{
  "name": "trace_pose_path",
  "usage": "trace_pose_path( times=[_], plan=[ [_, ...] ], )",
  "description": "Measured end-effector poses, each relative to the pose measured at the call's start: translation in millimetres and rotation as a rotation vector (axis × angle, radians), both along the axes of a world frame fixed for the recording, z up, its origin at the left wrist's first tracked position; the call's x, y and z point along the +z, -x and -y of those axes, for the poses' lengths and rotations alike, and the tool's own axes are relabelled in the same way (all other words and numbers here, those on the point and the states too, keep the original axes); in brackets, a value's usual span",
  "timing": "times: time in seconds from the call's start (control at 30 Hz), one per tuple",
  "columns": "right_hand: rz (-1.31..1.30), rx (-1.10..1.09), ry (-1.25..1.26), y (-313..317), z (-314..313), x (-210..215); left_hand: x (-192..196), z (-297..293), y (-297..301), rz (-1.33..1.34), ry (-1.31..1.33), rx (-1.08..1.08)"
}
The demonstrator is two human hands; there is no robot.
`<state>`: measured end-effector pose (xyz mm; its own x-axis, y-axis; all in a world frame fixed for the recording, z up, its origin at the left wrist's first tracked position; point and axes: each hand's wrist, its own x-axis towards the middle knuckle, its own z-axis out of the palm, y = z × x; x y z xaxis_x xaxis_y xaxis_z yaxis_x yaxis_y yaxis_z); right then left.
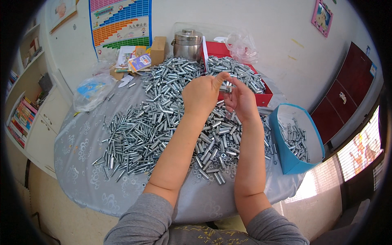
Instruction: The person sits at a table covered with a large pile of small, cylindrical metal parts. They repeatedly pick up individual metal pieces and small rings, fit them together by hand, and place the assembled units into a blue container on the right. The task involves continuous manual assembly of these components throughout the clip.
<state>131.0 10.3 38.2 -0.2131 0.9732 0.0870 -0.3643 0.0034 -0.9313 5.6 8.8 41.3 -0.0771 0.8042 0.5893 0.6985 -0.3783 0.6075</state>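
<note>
Both my hands are raised over the middle of a round table covered with a grey patterned cloth [81, 155]. My left hand [201, 96] and my right hand [241, 100] pinch the same small silver metal sleeve bolt [226, 87] between their fingertips. Under them lies a wide heap of silver bolts and sleeves [155, 122], with loose washers and nuts [206, 169] near my forearms. The bolt's far end is hidden by my fingers.
A blue-walled bin [290, 159] at the right holds several bolts. A red box [263, 98] with more metal parts stands behind the heap, beside a steel pot [188, 43], a cardboard box [158, 50], booklets [139, 61] and plastic bags [92, 92].
</note>
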Motion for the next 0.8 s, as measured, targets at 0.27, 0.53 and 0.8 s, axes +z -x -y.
trace_pose_path(
  times=[0.27, 0.53, 0.8],
  plan=[
    [0.069, 0.031, -0.01, 1, 0, 1, 0, -1, 2, -0.023, -0.01, 0.04],
    [-0.02, 0.041, 0.013, 0, 0, -2, -1, -1, 1, 0.028, 0.015, -0.009],
    [-0.01, 0.08, 0.031, -1, -8, -7, -3, -5, 1, -0.018, 0.058, 0.042]
  ],
)
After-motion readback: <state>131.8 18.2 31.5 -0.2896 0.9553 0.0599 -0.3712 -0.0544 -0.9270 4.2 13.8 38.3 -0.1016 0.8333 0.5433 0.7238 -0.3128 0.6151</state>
